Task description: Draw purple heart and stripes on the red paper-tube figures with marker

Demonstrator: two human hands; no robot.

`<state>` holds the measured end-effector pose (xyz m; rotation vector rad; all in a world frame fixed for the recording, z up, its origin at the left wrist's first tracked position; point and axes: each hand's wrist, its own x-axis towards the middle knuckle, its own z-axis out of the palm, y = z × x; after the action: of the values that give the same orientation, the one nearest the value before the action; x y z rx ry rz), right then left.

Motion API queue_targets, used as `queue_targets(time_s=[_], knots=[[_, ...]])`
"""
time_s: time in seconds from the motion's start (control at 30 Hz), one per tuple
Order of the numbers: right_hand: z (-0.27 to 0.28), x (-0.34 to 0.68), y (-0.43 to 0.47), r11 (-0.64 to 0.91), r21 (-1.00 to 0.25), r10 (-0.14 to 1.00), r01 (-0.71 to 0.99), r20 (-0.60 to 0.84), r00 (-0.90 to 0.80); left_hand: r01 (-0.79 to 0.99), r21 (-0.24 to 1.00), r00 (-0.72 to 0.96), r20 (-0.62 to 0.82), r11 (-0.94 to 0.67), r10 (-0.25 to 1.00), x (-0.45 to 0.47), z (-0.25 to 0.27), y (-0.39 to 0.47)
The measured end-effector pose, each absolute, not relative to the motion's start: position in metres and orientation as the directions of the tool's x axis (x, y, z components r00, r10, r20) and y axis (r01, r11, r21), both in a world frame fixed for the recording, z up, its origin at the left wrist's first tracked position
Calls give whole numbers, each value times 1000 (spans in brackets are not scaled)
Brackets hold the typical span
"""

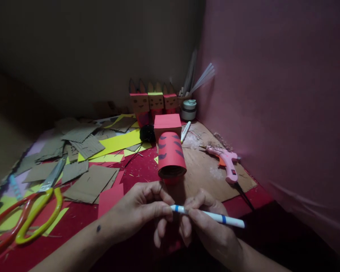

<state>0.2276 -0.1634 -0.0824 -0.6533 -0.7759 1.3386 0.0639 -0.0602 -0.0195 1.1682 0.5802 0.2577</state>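
Observation:
A white marker with blue bands [229, 220] is held crosswise between my two hands. The fingertips of my left hand [147, 206] pinch its left end and cover the tip. My right hand [209, 223] grips the barrel near its middle, with the plain end sticking out to the right. Just beyond my hands lies a red paper tube [171, 153] with dark curved stripes, its open end facing me. A box-shaped part with a red top [167, 121] joins its far end. Whether the marker is capped is hidden by my left fingers.
Scissors [42, 204], cardboard scraps [87, 183] and yellow paper [119, 141] cover the left side. A pink glue gun [226, 162] lies on a board [198, 166] at right. Box-headed figures with drawn faces [139, 102], a lidded jar [189, 109] and black yarn [147, 133] sit behind.

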Motion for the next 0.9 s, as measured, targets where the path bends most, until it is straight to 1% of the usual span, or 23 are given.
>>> queue_targets(time_s=[0.07,0.1,0.17,0.2,0.23,0.27,0.3,0.33,0.4,0.43,0.53,0.63,0.77,0.83,0.9], knots=[[-74,242,-166,58,-858,998,-510,63,6,160,913,847,-322,375,423,64,-18,-58],[-67,251,-167,40,-902,999,-430,42,4,203,910,852,-347,362,392,62,-18,-56],[-52,270,-165,73,-974,992,-212,49,119,311,895,842,-415,320,344,59,-16,-51],[-45,279,-162,95,-993,977,-73,78,200,361,885,827,-450,294,338,57,-16,-48],[-39,287,-157,130,-987,955,97,151,256,404,874,809,-478,269,342,56,-16,-44],[-34,294,-149,172,-944,924,283,254,285,438,865,789,-501,245,356,55,-17,-41],[-31,300,-140,209,-864,894,458,358,269,463,858,775,-514,224,368,55,-18,-38],[-30,304,-130,235,-765,875,600,435,213,474,856,766,-517,208,382,54,-19,-35],[-30,310,-107,225,-585,883,779,460,90,471,862,759,-504,187,412,55,-22,-31],[-31,311,-97,201,-506,905,839,423,38,460,870,759,-488,176,430,55,-23,-30],[-35,311,-76,179,-456,920,872,391,16,428,889,743,-450,165,496,54,-24,-31],[-38,306,-75,173,-444,915,879,403,24,435,890,735,-440,140,515,53,-23,-32],[-46,293,-93,183,-451,896,874,443,41,532,847,705,-454,17,545,50,-14,-25],[-51,286,-105,225,-509,869,831,490,65,573,819,673,-444,-37,591,44,-5,-19],[-56,280,-115,241,-553,844,798,525,109,542,835,687,-375,-96,623,30,6,-15]])
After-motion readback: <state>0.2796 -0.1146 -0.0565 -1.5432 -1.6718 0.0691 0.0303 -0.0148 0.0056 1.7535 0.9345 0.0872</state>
